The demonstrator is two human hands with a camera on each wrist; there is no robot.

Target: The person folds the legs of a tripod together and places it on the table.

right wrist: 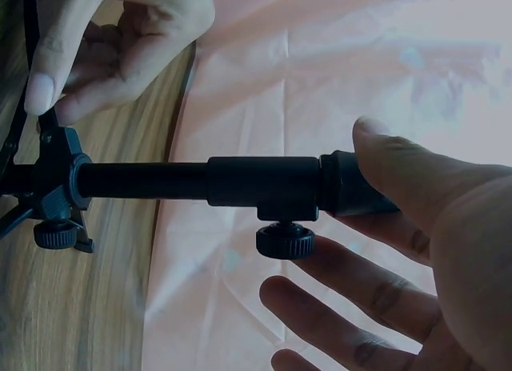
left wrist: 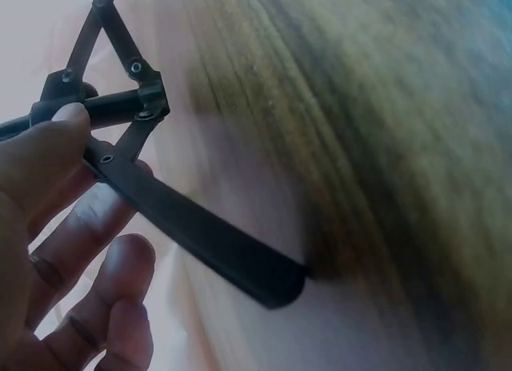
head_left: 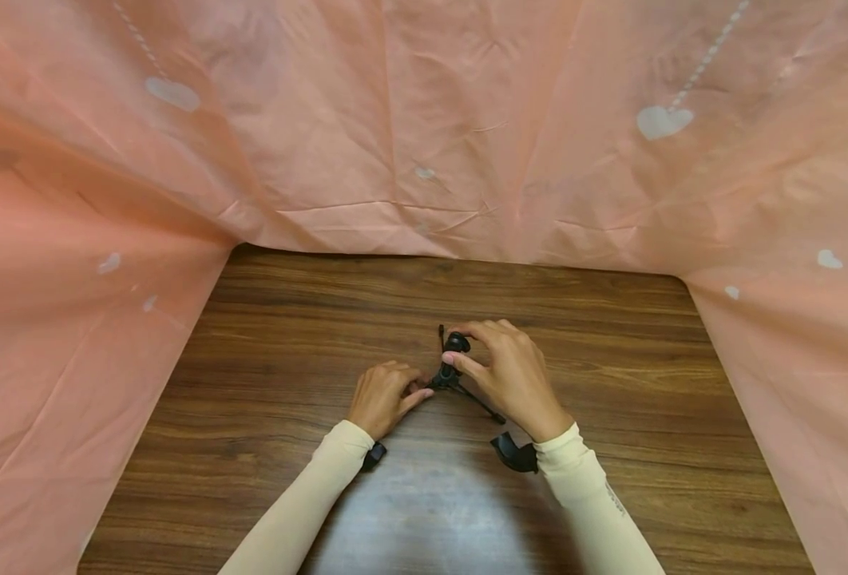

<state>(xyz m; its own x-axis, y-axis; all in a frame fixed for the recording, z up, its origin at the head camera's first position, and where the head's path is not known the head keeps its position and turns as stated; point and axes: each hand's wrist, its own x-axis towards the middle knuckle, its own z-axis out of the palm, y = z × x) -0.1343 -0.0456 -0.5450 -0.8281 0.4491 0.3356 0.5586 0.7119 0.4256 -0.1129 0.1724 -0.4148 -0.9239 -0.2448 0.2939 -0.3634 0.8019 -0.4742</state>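
My left hand (head_left: 388,397) pinches the black tripod (head_left: 447,378) low down, midway across the wooden tabletop (head_left: 287,319). My right hand (head_left: 519,369) grips its top end, other fingers loosely spread. Wood runs left, beyond and right to pink cloth (head_left: 338,136).

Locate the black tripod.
In the head view, the black tripod is just below and right of centre, over the wooden surface, between the left hand and the right hand, which grips its top.

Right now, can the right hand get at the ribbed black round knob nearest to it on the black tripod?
Probably yes: a fingertip of the right hand lies beside the ribbed black round knob, with nothing visible between them.
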